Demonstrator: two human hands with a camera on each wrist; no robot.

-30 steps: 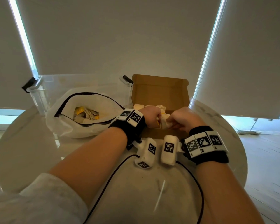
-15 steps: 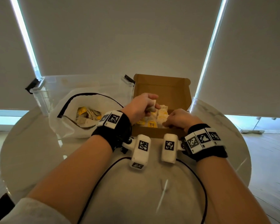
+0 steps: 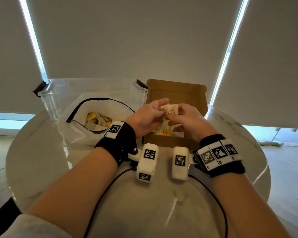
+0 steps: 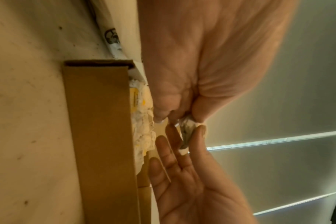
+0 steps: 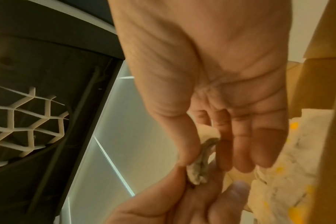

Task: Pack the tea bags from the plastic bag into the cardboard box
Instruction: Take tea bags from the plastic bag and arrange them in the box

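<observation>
A pale tea bag [image 3: 169, 108] hangs above the open cardboard box [image 3: 169, 142]. My left hand [image 3: 159, 109] pinches its left end and my right hand [image 3: 172, 114] pinches its right end. In the left wrist view the tea bag [image 4: 188, 127] sits between the left hand's [image 4: 182, 119] thumb and fingertips, with the right hand's fingers [image 4: 163, 145] below it. The right wrist view shows the tea bag [image 5: 199, 163] edge-on between thumb and forefinger. More tea bags [image 3: 164, 132] with yellow tags lie in the box. The white plastic bag [image 3: 76, 133] lies open to its left with tea bags [image 3: 96, 119] inside.
A clear plastic bin [image 3: 93, 90] with black latches stands behind the plastic bag. The box lid [image 3: 175, 93] stands upright at the back. Everything rests on a round marble table [image 3: 41, 160]. Black cables [image 3: 110, 182] run from the wrist cameras across the near side.
Both hands were down in the box a second ago. The left hand lifted a tea bag out, and now the right hand has risen to pinch it too.
</observation>
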